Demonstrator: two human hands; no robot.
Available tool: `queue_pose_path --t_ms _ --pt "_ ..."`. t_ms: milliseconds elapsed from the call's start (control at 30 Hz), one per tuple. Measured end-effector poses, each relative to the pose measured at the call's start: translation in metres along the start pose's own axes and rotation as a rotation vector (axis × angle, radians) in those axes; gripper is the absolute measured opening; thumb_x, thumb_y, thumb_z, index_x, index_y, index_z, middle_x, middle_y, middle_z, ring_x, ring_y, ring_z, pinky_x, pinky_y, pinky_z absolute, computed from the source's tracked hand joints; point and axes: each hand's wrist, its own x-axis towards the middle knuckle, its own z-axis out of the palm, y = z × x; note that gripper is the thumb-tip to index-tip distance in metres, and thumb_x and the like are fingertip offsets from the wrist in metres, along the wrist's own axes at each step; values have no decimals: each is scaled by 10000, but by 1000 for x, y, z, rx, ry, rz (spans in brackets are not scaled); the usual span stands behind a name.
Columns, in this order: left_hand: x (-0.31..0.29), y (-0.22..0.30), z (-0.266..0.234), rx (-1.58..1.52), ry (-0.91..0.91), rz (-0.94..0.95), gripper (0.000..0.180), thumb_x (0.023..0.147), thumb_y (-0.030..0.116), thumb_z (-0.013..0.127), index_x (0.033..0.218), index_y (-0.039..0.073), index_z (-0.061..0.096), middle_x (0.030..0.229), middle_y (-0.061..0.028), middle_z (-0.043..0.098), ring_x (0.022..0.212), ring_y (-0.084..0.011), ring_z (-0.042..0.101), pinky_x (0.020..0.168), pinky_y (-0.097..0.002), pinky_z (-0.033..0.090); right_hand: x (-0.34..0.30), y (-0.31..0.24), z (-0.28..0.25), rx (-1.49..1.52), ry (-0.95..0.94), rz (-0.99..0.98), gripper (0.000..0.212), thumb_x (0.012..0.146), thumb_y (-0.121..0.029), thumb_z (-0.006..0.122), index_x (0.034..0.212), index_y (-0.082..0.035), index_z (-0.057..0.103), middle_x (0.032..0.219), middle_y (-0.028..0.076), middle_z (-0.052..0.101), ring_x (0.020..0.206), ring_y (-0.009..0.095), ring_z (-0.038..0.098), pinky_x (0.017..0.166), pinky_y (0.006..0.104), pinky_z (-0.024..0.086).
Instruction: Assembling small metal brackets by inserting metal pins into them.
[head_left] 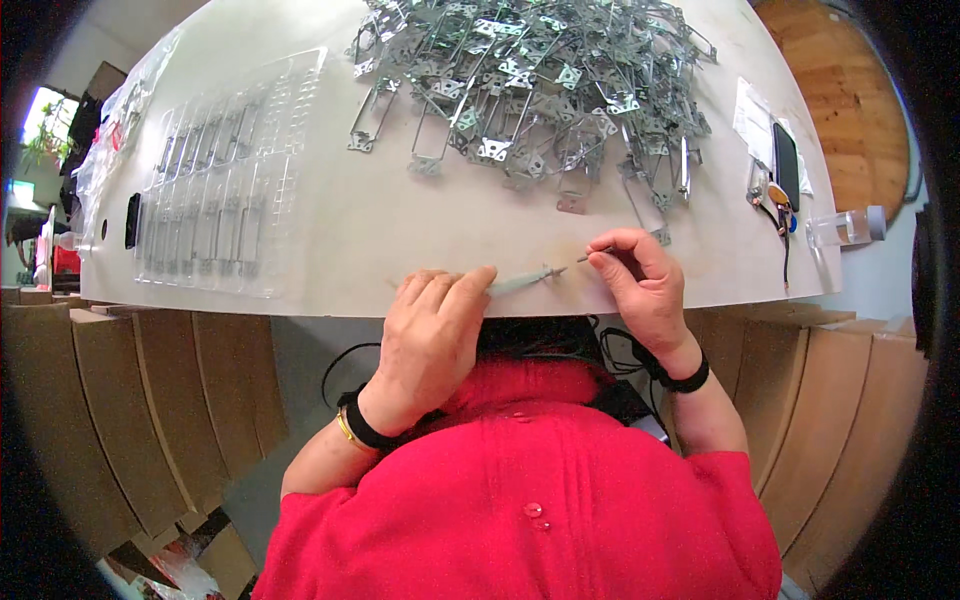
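Note:
My left hand (437,325) is closed round a slim, pale green translucent tool (515,284) near the front edge of the table. The tool's metal tip points right, toward my other hand; its exact kind is unclear. Between thumb and forefinger, my right hand (645,285) pinches a short, thin dark metal pin (597,254). One end of the pin sticks out leftward, close to the tool's tip with a small gap between them. Beyond both hands lies a large heap of metal wire-and-plate brackets (540,90), loosely tangled.
On the left, clear plastic trays (285,190) hold several brackets in rows. A black phone (785,165), a small cable (786,245) and a clear bottle (845,228) lie on the right. Cardboard boxes (130,400) stand below the white table (380,230).

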Motion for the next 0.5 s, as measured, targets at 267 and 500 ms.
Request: queue_pose_path --t_ms 267,500 --pt "15 -9 10 28 38 -121 219 960 15 687 1177 28 706 909 -150 700 809 -347 647 775 -449 501 0 -1 5 11 67 -5 135 982 -28 774 1109 -27 724 968 28 741 878 87 684 795 244 548" --pt "21 -9 15 -111 130 -295 189 982 54 712 1171 44 709 854 -116 674 736 -241 615 695 -383 496 5 5 23 82 149 -45 129 986 -42 778 1098 -37 712 946 10 728 839 73 657 769 233 531"
